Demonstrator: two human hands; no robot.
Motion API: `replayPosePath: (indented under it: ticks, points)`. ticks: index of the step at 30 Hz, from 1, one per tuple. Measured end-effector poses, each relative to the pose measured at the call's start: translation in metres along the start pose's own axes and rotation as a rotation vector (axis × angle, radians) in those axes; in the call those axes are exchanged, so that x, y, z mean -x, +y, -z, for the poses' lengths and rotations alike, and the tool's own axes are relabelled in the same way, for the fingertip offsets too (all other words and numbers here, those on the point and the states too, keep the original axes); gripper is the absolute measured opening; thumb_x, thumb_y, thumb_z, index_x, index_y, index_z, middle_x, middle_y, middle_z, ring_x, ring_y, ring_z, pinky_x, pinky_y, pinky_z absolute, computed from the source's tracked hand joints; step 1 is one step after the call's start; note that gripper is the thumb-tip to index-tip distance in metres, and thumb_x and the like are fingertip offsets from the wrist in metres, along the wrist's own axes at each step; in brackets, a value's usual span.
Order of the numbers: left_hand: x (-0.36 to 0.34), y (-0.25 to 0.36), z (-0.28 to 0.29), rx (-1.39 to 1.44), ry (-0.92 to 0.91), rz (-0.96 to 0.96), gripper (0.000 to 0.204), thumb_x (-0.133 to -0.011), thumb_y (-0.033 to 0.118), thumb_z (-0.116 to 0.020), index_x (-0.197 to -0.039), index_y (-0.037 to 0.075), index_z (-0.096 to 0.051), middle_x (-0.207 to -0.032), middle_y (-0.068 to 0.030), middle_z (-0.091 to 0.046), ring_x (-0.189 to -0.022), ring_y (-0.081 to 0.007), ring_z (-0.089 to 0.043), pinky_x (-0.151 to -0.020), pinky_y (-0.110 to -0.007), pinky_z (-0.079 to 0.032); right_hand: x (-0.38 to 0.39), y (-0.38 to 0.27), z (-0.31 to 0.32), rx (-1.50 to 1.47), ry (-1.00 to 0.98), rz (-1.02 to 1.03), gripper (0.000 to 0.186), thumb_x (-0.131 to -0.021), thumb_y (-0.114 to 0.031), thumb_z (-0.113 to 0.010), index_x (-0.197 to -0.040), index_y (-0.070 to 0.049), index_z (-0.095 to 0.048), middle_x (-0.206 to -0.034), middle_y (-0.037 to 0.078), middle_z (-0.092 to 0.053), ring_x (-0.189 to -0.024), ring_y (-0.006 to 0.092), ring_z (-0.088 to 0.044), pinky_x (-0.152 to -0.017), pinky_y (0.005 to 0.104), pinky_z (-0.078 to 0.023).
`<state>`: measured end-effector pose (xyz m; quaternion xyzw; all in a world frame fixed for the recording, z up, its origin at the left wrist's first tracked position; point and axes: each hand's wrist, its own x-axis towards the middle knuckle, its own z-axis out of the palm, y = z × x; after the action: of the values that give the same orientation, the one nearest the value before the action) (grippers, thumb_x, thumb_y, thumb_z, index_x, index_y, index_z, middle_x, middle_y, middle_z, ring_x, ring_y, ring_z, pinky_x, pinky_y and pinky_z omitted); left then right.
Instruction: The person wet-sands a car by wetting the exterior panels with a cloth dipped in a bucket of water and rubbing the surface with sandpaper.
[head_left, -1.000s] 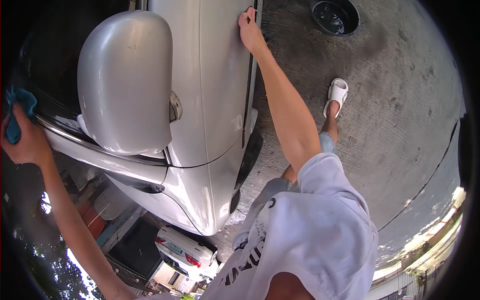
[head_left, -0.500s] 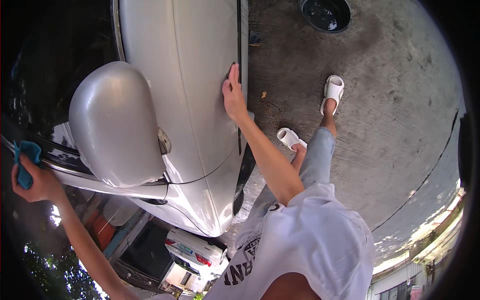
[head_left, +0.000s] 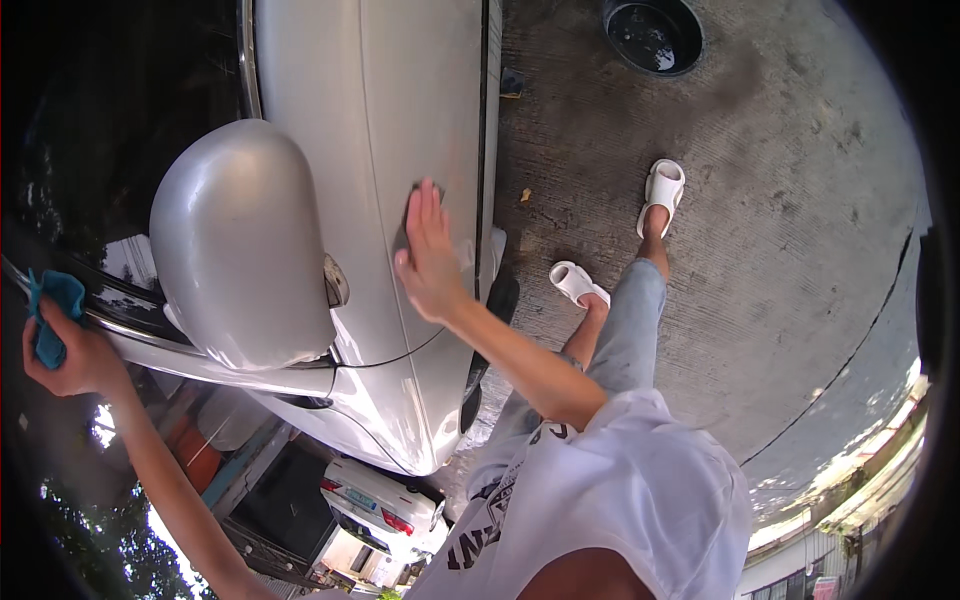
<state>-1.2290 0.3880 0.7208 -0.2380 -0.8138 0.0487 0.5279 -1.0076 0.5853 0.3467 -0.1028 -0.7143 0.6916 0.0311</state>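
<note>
Left hand (head_left: 75,350) clenched on blue cloth (head_left: 55,315) left of side mirror (head_left: 240,245); right hand (head_left: 430,255) flat, released, on silver door (head_left: 400,100) — wet panel, palm may slip.

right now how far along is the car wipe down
Done: hard to judge; the silver door panel shines, but nothing shows which parts were wiped. In hand: the left hand presses a blue cloth to the dark window, and the right hand rests flat on the door. Left: cannot tell; the side mirror is untouched.

One car (head_left: 400,150); one cloth (head_left: 55,315); two sandals (head_left: 663,190); one bucket (head_left: 652,35).
</note>
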Motion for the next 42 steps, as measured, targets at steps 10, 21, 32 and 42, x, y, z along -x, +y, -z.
replayPosePath:
  ticks: [10, 21, 32, 42]
  points:
    - [-0.018, 0.012, -0.008, 0.025, 0.028, 0.007, 0.031, -0.077, 0.024, -0.085, -0.088, 0.000, -0.068, -0.087, -0.0099, -0.070, -0.076, -0.0190, -0.066, -0.071, -0.030, -0.055, -0.165, -0.031, 0.085, 0.026, 0.179, 0.189, 0.065, -0.100, -0.023, -0.044, -0.154, 0.000, -0.015, -0.160, 0.024, -0.014, -0.149, 0.0410, -0.010, -0.117, 0.0588, -0.012]
    - [0.000, 0.039, -0.005, 0.038, -0.007, 0.098, 0.028, -0.081, 0.020, -0.082, -0.092, 0.000, -0.065, -0.090, -0.0087, -0.069, -0.080, -0.0201, -0.066, -0.076, -0.032, -0.055, -0.086, 0.032, 0.047, -0.147, 0.118, -0.146, 0.068, -0.106, -0.041, -0.029, -0.157, -0.007, 0.000, -0.164, 0.017, 0.003, -0.151, 0.0345, 0.000, -0.118, 0.0567, -0.004]
    - [-0.012, 0.052, 0.007, -0.045, -0.095, 0.034, 0.023, -0.084, 0.014, -0.078, -0.093, 0.000, -0.064, -0.093, -0.0084, -0.067, -0.088, -0.0206, -0.064, -0.082, -0.032, -0.052, -0.020, -0.015, 0.011, -0.123, -0.028, -0.077, 0.071, -0.103, -0.041, -0.035, -0.158, -0.009, -0.003, -0.164, 0.018, 0.000, -0.151, 0.0361, 0.002, -0.116, 0.0609, -0.004]
    - [-0.113, 0.221, -0.222, -0.236, -0.235, -0.773, 0.026, -0.084, 0.035, -0.073, -0.109, 0.027, -0.069, -0.113, 0.0054, -0.067, -0.108, -0.0187, -0.062, -0.089, -0.039, -0.045, 0.004, -0.008, 0.013, -0.264, -0.023, -0.293, 0.068, -0.102, -0.034, -0.041, -0.158, -0.012, -0.012, -0.165, 0.012, -0.005, -0.152, 0.0323, -0.003, -0.117, 0.0600, -0.005]
